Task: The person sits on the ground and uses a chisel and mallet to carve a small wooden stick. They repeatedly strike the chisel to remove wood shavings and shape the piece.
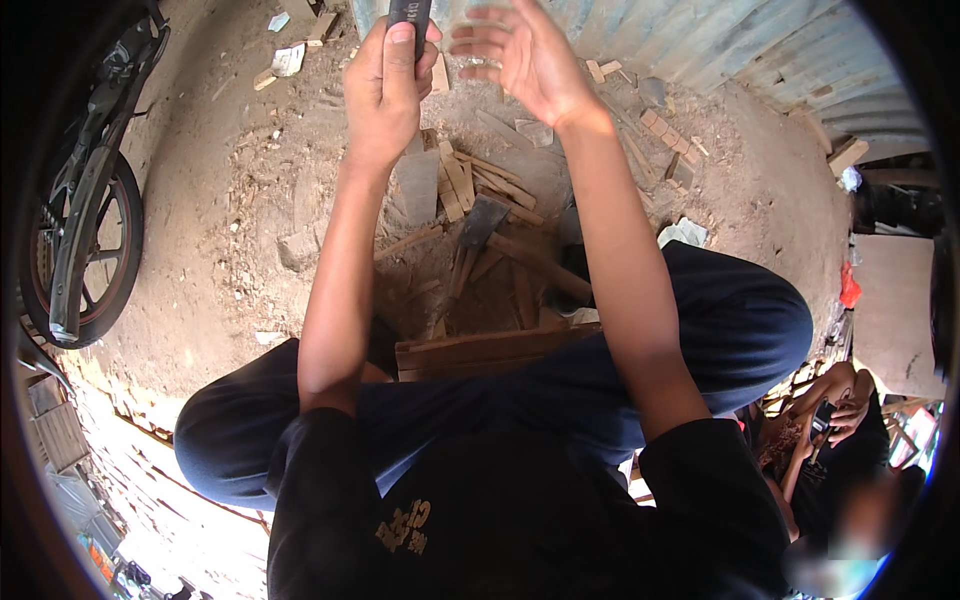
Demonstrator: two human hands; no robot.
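My left hand [390, 95] grips a black oblong object [410, 14], raised at the top centre and cut off by the frame edge. To its right, my right hand [520, 65] is open, palm partly turned up, fingers apart and slightly blurred, holding nothing. Below my hands, wood scraps [455, 180] lie on the dirt ground around a dark flat piece [485, 215] that I cannot make out clearly. A brown wooden board [480, 350] lies between my crossed legs [740, 310].
A motorcycle wheel [120, 260] stands at the left. A corrugated metal sheet [740, 40] borders the ground at the top right. At the lower right another person [820, 450] sits holding a phone, near a plywood panel [890, 300] and a red bag [848, 285].
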